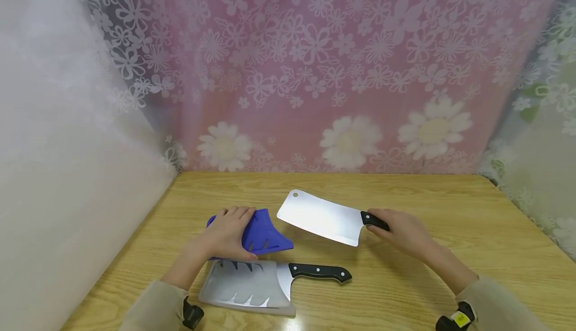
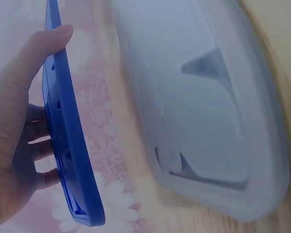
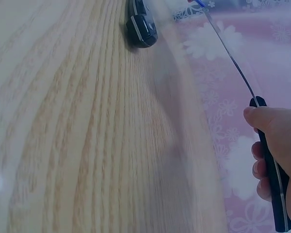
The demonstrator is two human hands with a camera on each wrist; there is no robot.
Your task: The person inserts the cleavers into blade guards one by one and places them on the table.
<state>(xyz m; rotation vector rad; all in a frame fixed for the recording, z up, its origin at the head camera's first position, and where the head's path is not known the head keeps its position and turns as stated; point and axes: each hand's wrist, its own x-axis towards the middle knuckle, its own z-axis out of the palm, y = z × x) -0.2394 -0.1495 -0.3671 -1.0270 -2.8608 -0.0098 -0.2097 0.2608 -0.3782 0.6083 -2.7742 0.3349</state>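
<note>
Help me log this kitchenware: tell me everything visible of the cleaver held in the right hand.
The cleaver has a broad, shiny, metal-looking blade with a round hole near its far upper corner. Its black handle shows a light rivet and a metallic strip along its edge. Unsheathed, it is raised above the table, pointing left; the right hand grips the handle.

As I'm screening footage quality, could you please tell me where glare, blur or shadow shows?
In the head view, glare on the table at bottom; left wrist, the pale sheath looks soft; right wrist, a blurred shadow and left-edge glare.
</note>
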